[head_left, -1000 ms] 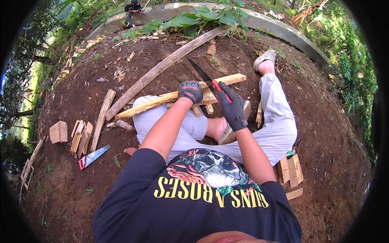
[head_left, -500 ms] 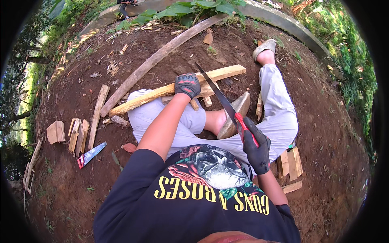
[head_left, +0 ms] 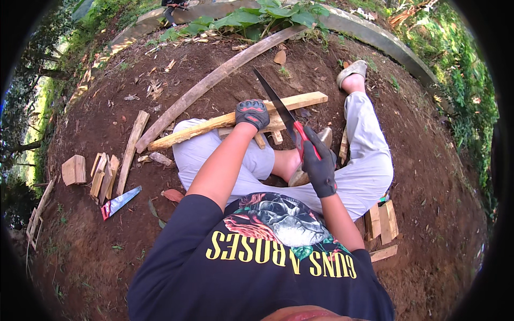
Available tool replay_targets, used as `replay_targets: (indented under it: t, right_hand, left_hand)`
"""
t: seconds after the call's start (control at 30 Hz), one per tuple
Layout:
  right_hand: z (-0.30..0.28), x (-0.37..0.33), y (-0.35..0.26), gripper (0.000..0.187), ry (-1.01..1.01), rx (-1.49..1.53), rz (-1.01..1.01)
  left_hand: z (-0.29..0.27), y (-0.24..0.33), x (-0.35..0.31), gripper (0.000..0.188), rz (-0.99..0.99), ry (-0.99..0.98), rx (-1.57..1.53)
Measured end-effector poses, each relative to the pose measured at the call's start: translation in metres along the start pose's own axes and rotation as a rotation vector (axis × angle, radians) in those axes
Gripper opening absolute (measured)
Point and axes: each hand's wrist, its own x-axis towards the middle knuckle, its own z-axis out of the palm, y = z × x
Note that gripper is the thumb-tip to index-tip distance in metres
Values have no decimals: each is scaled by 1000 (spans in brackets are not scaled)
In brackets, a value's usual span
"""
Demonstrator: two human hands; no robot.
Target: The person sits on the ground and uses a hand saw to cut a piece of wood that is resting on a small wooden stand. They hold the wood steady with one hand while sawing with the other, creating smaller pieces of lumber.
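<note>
A long, pale wooden beam (head_left: 195, 130) lies slantwise across my bent left leg, its far right end on shorter wood pieces (head_left: 277, 124). My gloved left hand (head_left: 252, 114) is closed over the beam near its middle. In my gloved right hand (head_left: 319, 163) is a hand saw (head_left: 279, 105) with a red and black handle. The dark blade points up and to the left and crosses over the beam just right of my left hand. Whether its teeth touch the wood I cannot tell. My right foot, in a clog (head_left: 353, 72), is stretched out ahead.
Cut wood blocks (head_left: 104, 176) stand at the left beside a small saw-shaped blade piece (head_left: 121, 203). More blocks (head_left: 387, 220) lie at my right hip. A long curved-looking plank (head_left: 214, 80) crosses the soil ahead, before a concrete edging (head_left: 369, 32). Another person (head_left: 172, 10) is far off.
My right hand has moved forward and left with the saw, pushing the blade further across the beam. My left hand stays closed on the beam.
</note>
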Motion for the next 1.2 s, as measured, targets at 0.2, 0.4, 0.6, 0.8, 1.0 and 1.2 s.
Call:
replay_targets:
  t: [0.2,0.4,0.6,0.8,1.0,1.2]
  right_hand:
    - [-93,-100,-33,44,-119,-75,268]
    - [-41,-22,-30,40,-136,-63,176]
    - [29,87,-13,43,-120,-124,-33]
    - [14,18,0,40,-62,20,48]
    - [-86,-83,-46,38,-121,-125,184]
    - [-66,-52,-63,39,-143,-126,179]
  left_hand:
    - [14,-2,-4,31,20,65,27]
    - [12,-1,-5,28,54,52,37]
    - [8,-5,-1,29,52,77,35]
    - [14,-3,2,32,23,51,23]
    - [14,-2,-4,30,47,78,39]
    - [17,-3,-7,27,74,116,55]
